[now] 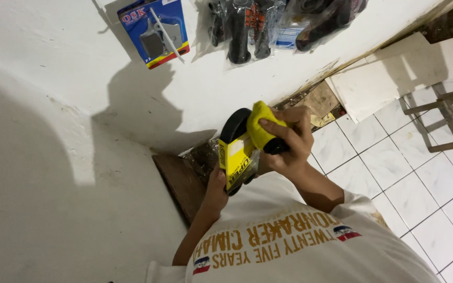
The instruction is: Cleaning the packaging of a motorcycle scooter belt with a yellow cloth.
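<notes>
The tyre (pixel 235 137) is a small black one, wrapped across its middle by a yellow cardboard sleeve with dark lettering; only its upper curved tread and a short lower section show outside the sleeve. It is held in front of the person's chest, close to the white wall (pixel 53 131).

The left hand (pixel 215 188) grips the tyre from below, fingers closed on the lower edge of the sleeve. The right hand (pixel 288 141) is closed on a yellow cloth (pixel 260 123), pressing it against the tyre's upper right side.

The tyre's upper edge sits just beside the wall. A dark wooden board (pixel 179 183) leans against the wall just left of the left hand. Open tiled floor (pixel 394 178) lies to the right.

The tyre stands nearly upright, tilted slightly, its long axis running from lower left hand to upper wall.
</notes>
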